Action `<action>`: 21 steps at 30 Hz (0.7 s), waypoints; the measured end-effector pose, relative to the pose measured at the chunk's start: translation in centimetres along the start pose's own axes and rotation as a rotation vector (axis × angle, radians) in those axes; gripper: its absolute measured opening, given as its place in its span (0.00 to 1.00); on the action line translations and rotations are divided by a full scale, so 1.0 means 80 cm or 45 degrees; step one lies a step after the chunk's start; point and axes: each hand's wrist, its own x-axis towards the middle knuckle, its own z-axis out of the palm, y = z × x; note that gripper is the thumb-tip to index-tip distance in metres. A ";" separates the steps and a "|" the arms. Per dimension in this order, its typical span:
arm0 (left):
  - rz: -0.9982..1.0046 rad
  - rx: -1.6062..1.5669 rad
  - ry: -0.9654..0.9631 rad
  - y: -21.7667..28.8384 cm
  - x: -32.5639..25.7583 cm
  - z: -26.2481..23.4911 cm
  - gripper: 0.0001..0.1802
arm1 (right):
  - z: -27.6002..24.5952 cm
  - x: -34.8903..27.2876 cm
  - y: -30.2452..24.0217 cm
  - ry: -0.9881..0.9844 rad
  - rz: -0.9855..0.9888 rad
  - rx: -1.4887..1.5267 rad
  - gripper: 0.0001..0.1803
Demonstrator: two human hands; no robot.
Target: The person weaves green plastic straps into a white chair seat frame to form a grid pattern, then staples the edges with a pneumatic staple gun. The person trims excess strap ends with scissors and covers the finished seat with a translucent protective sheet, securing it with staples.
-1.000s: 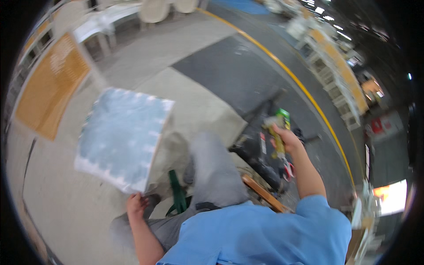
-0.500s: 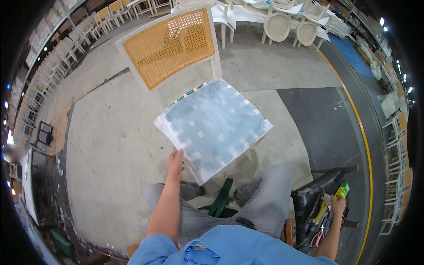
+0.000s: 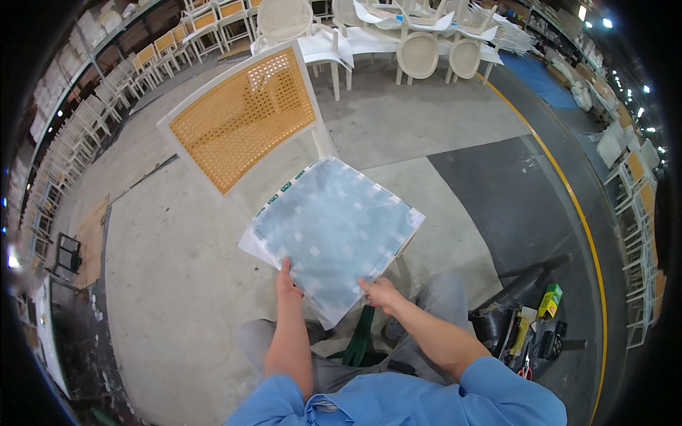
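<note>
A white-framed chair (image 3: 321,142) with a woven cane back (image 3: 245,117) stands in front of me, turned at an angle. Its seat (image 3: 334,227) is wrapped in whitish, see-through plastic film over a pale blue surface with white patches. My left hand (image 3: 287,285) grips the near left edge of the wrapped seat, thumb on top and fingers underneath, largely hidden. At the near right edge, my right hand (image 3: 382,294) grips the same seat, its thumb over the film. A loose corner of film (image 3: 330,312) hangs down between my hands.
At my right, a black padded stool (image 3: 494,323) bears a green-and-yellow box (image 3: 550,301), a yellow-handled tool (image 3: 524,328) and red-handled scissors (image 3: 525,372). Several white chairs (image 3: 418,53) stand at the back. More line both sides, and a yellow floor line (image 3: 584,220) runs on the right.
My right hand has left the green-and-yellow box on the stool and taken hold of the seat's near right edge. My left hand has closed on the left edge. The view has shifted slightly.
</note>
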 end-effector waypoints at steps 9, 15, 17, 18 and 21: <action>0.024 -0.308 0.069 -0.141 -0.077 -0.026 0.48 | -0.084 0.062 -0.027 0.165 -0.209 0.178 0.34; -0.322 0.062 -0.066 -0.184 -0.112 -0.013 0.55 | -0.144 0.057 -0.053 0.165 -0.316 0.336 0.28; -0.411 0.181 -0.213 -0.179 -0.119 -0.025 0.54 | -0.155 0.051 -0.038 0.186 -0.349 0.212 0.25; -0.463 0.302 -0.182 -0.178 -0.125 -0.035 0.51 | -0.157 0.048 -0.028 0.332 -0.351 0.144 0.21; -0.534 0.663 -0.053 -0.145 -0.153 -0.088 0.40 | -0.115 0.034 -0.006 0.370 -0.385 -0.089 0.20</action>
